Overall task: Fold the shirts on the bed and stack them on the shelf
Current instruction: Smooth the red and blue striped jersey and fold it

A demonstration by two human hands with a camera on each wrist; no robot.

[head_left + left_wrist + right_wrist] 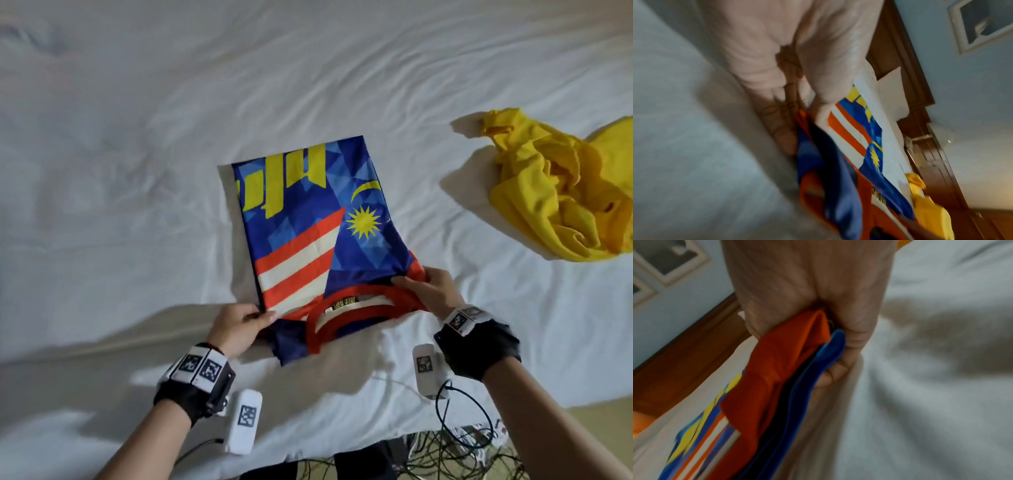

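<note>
A blue shirt [308, 219] with yellow shapes, red and white stripes and a red collar lies folded lengthwise on the white bed sheet [120, 154]. My left hand [239, 323] pinches its near left corner. My right hand [424, 284] grips the near right corner by the collar. In the left wrist view the left hand [809, 116] holds the striped edge of the shirt [849, 138]. In the right wrist view the right hand [830, 340] curls round bunched red and blue shirt [789, 363] cloth. A crumpled yellow shirt [561, 185] lies to the right.
The bed's near edge runs below my wrists, with tangled cables [462, 452] on the floor beyond it. A wooden headboard [920, 97] and a pillow [892, 91] stand at the far end. No shelf is in view.
</note>
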